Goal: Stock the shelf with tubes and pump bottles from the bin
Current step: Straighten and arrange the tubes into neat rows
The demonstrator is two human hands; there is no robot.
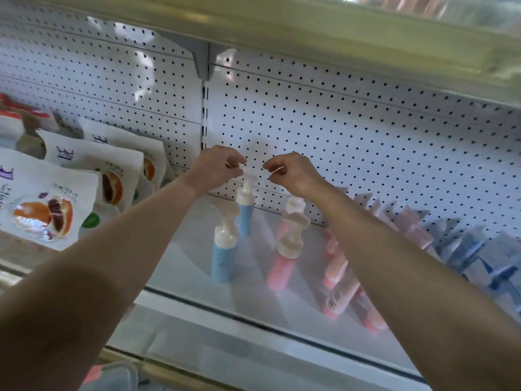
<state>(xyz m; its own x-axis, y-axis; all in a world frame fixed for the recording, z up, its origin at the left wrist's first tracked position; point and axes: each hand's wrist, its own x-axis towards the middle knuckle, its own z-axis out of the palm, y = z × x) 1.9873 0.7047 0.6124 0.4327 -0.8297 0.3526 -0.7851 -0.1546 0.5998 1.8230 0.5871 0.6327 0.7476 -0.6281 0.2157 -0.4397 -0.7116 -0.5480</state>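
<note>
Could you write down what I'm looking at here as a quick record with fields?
place: shop shelf, pegboard back
left hand: pinches the pump top of the rear blue pump bottle
right hand: fingers curled, nothing seen in them, above the rear pink pump bottle
in front: front blue pump bottle, front pink pump bottle, both upright
right side: pink tubes
left side: snack bags
</note>
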